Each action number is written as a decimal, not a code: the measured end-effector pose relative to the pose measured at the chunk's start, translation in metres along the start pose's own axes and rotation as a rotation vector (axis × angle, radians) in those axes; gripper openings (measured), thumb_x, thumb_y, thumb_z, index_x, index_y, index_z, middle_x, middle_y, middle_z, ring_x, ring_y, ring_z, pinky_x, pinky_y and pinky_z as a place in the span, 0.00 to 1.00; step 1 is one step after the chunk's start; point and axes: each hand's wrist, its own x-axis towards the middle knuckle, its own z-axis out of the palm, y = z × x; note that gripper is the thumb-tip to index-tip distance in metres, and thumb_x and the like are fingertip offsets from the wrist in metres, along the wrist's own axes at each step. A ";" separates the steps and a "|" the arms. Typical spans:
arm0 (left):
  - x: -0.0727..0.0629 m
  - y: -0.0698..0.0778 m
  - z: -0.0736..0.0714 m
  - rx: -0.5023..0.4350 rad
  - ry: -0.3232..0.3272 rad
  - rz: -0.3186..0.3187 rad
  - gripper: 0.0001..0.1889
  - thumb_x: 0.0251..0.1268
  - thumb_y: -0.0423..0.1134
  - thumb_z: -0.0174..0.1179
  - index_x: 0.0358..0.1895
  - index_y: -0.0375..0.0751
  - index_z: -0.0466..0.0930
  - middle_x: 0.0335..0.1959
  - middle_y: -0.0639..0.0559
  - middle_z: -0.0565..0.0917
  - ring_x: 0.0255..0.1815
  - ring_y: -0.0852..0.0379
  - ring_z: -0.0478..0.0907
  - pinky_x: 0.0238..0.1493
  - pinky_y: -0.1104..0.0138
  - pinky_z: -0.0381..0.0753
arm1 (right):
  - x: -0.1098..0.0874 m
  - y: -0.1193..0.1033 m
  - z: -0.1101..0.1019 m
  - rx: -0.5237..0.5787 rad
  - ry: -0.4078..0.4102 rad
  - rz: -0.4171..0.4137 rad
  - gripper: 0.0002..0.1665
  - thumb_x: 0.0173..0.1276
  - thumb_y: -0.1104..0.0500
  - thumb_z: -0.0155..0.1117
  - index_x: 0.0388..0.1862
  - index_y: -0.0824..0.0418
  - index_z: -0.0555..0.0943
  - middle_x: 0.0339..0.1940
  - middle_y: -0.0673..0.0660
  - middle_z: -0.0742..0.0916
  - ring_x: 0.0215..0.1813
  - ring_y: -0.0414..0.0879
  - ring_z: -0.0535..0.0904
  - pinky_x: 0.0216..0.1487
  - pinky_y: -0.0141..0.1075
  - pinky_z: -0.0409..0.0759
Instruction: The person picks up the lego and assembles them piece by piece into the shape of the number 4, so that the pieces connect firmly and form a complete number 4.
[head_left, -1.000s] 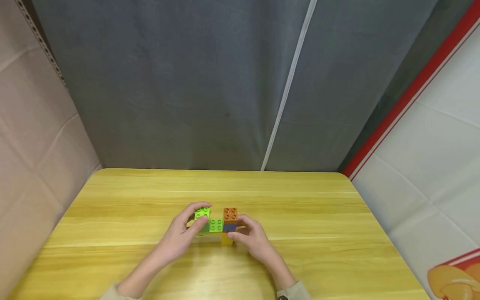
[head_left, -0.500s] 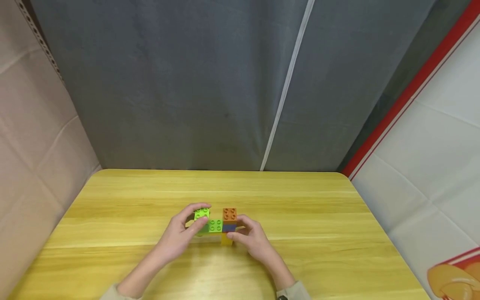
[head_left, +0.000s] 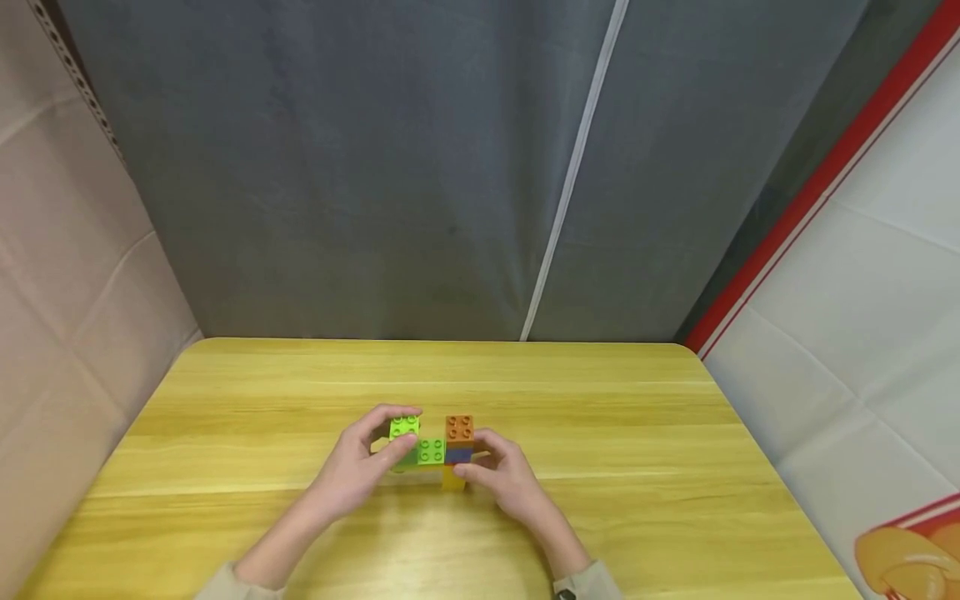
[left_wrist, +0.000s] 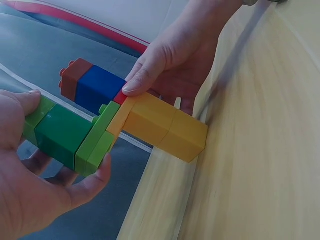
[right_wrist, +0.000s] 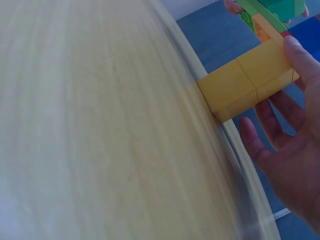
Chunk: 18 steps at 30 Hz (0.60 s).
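Note:
A joined structure of toy building bricks stands on the wooden table, resting on two stacked yellow bricks. Above them a thin orange brick reaches sideways. The left end carries a light green brick, a dark green brick and a bright green brick on top. On the right side, a red brick, a blue brick and a brown brick are stacked. My left hand grips the green bricks between thumb and fingers. My right hand holds the right column, its thumb by the red brick.
The wooden table spreads around the structure. A grey curtain with a pale strip hangs behind its far edge. White sheets flank both sides, the right one with a red border.

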 end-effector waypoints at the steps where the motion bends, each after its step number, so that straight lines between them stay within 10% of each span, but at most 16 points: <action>1: 0.000 0.000 -0.001 -0.003 -0.003 0.000 0.16 0.76 0.40 0.61 0.63 0.45 0.79 0.65 0.43 0.77 0.66 0.36 0.72 0.52 0.58 0.84 | 0.000 0.000 0.000 0.001 -0.001 -0.002 0.20 0.70 0.60 0.71 0.60 0.60 0.81 0.53 0.61 0.85 0.47 0.53 0.85 0.48 0.39 0.84; 11: 0.000 0.001 -0.006 -0.040 -0.008 -0.014 0.17 0.72 0.39 0.66 0.62 0.45 0.81 0.64 0.41 0.79 0.62 0.35 0.75 0.42 0.59 0.86 | 0.000 0.001 0.001 0.001 -0.003 -0.003 0.21 0.70 0.60 0.72 0.60 0.60 0.81 0.52 0.61 0.85 0.47 0.53 0.85 0.48 0.38 0.84; 18: 0.001 -0.001 -0.003 -0.059 -0.003 0.030 0.18 0.71 0.37 0.66 0.62 0.41 0.81 0.64 0.41 0.80 0.65 0.36 0.74 0.55 0.64 0.81 | 0.000 0.001 -0.001 -0.012 0.001 0.008 0.21 0.69 0.59 0.72 0.60 0.59 0.81 0.53 0.60 0.85 0.47 0.53 0.85 0.48 0.39 0.84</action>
